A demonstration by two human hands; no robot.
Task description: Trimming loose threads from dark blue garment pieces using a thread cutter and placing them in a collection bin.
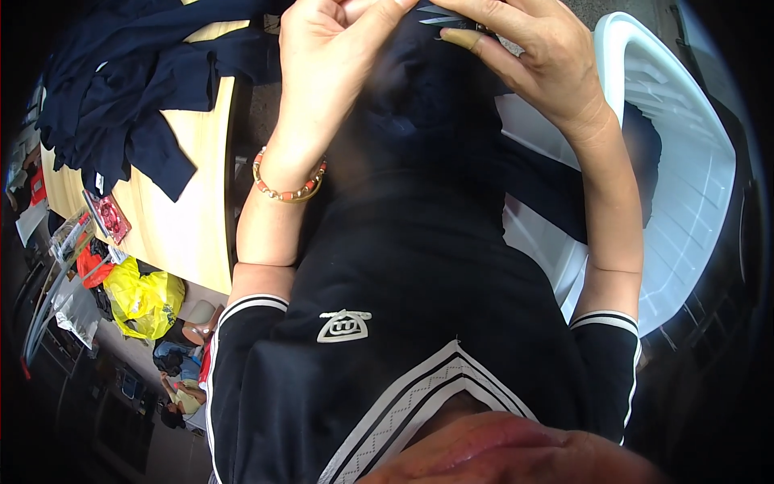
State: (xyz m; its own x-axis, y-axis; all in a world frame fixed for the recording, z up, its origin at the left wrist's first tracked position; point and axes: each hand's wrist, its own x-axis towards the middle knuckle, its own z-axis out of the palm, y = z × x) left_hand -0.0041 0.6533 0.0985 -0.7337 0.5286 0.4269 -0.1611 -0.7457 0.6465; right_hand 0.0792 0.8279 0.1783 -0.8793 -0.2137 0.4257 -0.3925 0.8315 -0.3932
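Note:
At the top edge, my left hand (343, 48) is closed with thumb and fingers pinched together; what they hold is cut off by the frame. Just right of it, my right hand (536, 60) is curled around small metal snips (439, 18), whose blades point toward the left hand. A yellowish cover wraps one of its fingertips. Dark navy cloth (427, 105) lies in my lap below both hands. A strip of navy cloth (544, 185) runs under my right forearm toward the white chair.
On the left, a light wooden table (197, 234) bears a heap of navy garments (121, 89) and a red packet (111, 216). Beyond it are a yellow plastic bag (145, 298), a metal rack (52, 302) and a person (185, 397). A white plastic chair (685, 210) stands at right, with dark cloth (642, 161) against it.

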